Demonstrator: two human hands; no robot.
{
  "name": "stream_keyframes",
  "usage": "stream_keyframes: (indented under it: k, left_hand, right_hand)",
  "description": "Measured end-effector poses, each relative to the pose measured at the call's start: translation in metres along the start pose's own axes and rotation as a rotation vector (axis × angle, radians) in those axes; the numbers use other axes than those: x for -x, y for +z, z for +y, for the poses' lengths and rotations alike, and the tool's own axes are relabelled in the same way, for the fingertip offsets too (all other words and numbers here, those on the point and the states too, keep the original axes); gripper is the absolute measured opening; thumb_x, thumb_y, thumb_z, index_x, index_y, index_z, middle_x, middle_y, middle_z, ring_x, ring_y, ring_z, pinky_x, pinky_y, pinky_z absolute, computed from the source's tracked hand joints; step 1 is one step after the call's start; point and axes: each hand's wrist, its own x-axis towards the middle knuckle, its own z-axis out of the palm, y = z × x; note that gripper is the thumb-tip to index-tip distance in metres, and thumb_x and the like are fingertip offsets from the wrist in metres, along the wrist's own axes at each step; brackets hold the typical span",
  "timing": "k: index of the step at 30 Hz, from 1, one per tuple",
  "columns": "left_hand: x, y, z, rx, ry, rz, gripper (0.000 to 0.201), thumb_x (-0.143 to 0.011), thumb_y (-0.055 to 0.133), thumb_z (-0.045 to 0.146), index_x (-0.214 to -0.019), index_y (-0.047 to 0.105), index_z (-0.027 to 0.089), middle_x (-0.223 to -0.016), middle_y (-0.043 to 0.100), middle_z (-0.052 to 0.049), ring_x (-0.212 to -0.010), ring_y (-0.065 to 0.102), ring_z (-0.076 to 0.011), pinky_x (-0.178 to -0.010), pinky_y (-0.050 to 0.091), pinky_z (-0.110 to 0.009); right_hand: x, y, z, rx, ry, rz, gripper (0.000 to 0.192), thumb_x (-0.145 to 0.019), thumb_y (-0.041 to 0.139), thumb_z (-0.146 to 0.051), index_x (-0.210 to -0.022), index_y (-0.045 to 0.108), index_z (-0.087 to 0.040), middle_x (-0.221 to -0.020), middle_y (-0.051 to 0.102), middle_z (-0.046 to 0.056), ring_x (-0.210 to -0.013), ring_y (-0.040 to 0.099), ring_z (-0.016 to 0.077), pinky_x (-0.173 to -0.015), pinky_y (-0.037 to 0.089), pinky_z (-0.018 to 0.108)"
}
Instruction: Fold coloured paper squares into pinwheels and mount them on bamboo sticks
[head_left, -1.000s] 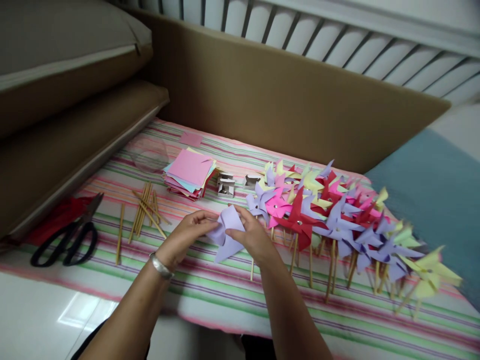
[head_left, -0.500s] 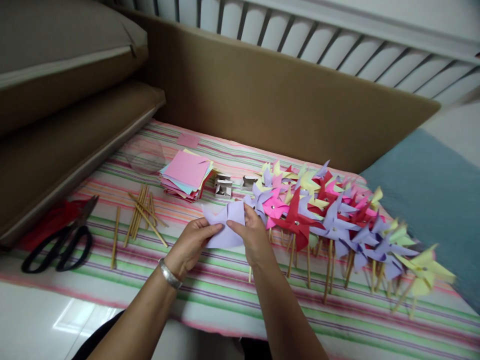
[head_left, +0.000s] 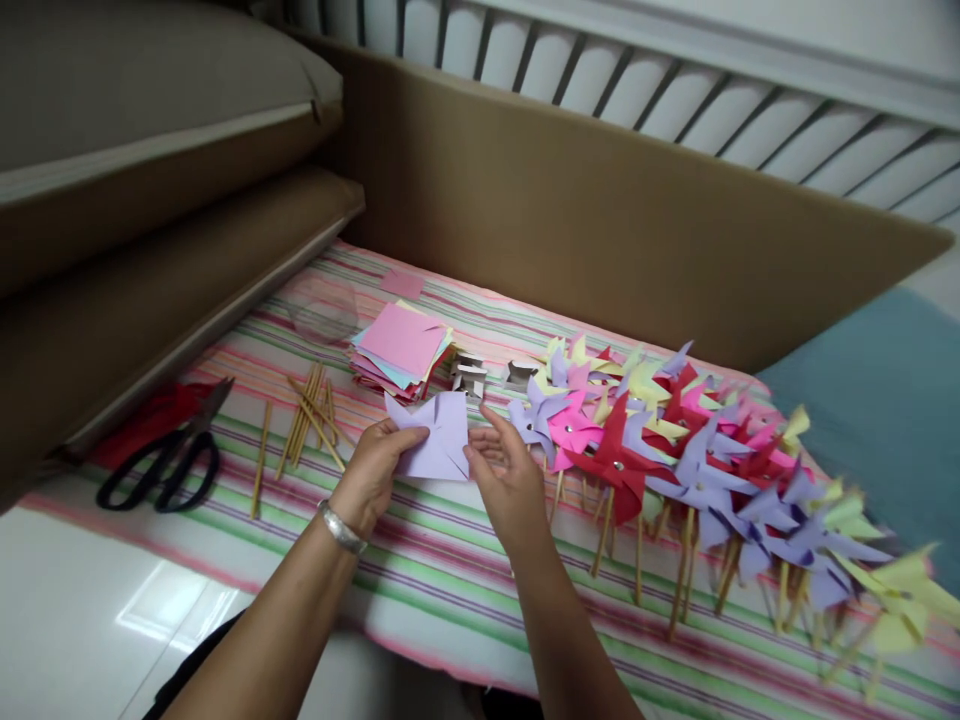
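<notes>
A light purple paper square [head_left: 442, 440] with slits at its corners is pinched by its left edge between the thumb and fingers of my left hand [head_left: 373, 468]. Its upper left corner folds up in a point. My right hand [head_left: 508, 475] is at the paper's right edge, fingers apart and thumb tip close to the edge; whether the thumb touches it I cannot tell. Behind the paper lies a stack of coloured paper squares [head_left: 401, 345], pink on top. To the right stand many finished paper pinwheels on sticks, among them a red pinwheel [head_left: 616, 460].
Black-handled scissors [head_left: 169, 460] lie at the left by red material [head_left: 142, 430]. Loose thin sticks [head_left: 307, 415] are near my left hand. Small open boxes [head_left: 469, 375] sit beside the stack. Brown cushions [head_left: 172, 220] and a brown panel [head_left: 600, 200] border the striped cloth [head_left: 442, 610].
The purple paper has flattened out, its raised flap lowered. My right hand has let go and its fingers have spread. The view has shifted, so things sit further right.
</notes>
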Motion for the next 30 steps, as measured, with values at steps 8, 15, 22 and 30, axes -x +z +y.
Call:
stream_keyframes:
  k: [8,15,22,30]
  left_hand:
    - [-0.001,-0.015,0.014,-0.025,0.033,0.068,0.025,-0.050,0.076,0.022,-0.070,0.069,0.010,-0.060,0.069,-0.003,-0.052,0.059,-0.0134,-0.053,0.044,-0.024]
    - [0.001,-0.011,0.010,-0.096,0.061,0.066,0.023,-0.050,0.076,0.021,-0.070,0.070,0.011,-0.061,0.069,-0.002,-0.051,0.058,-0.0128,-0.054,0.044,-0.024]
    - [0.003,-0.004,0.004,-0.099,0.045,-0.013,0.026,-0.052,0.077,0.023,-0.074,0.072,0.011,-0.064,0.070,-0.004,-0.057,0.060,-0.0145,-0.059,0.045,-0.025]
    - [0.004,0.004,-0.006,-0.065,0.025,-0.031,0.023,-0.052,0.078,0.023,-0.073,0.072,0.013,-0.064,0.071,-0.003,-0.058,0.061,-0.0150,-0.063,0.046,-0.027]
  right_hand:
    - [0.007,0.001,0.000,0.356,-0.460,-0.170,0.026,-0.081,0.050,-0.013,-0.098,0.065,-0.027,-0.138,0.043,0.005,-0.129,0.035,0.0251,-0.103,0.032,0.049]
    - [0.005,0.002,-0.001,0.289,-0.377,-0.160,0.010,-0.080,0.059,-0.022,-0.079,0.069,-0.025,-0.133,0.049,0.005,-0.129,0.035,0.0247,-0.105,0.030,0.047]
    - [0.000,-0.002,0.001,-0.055,0.043,-0.057,0.019,-0.080,0.057,-0.035,-0.087,0.069,-0.023,-0.135,0.048,0.009,-0.118,0.048,0.0274,-0.093,0.043,0.045]
    - [-0.002,0.008,0.015,-0.330,0.261,0.081,0.023,-0.067,0.068,-0.033,-0.087,0.067,-0.021,-0.104,0.064,0.006,-0.093,0.060,0.0207,-0.082,0.048,0.036]
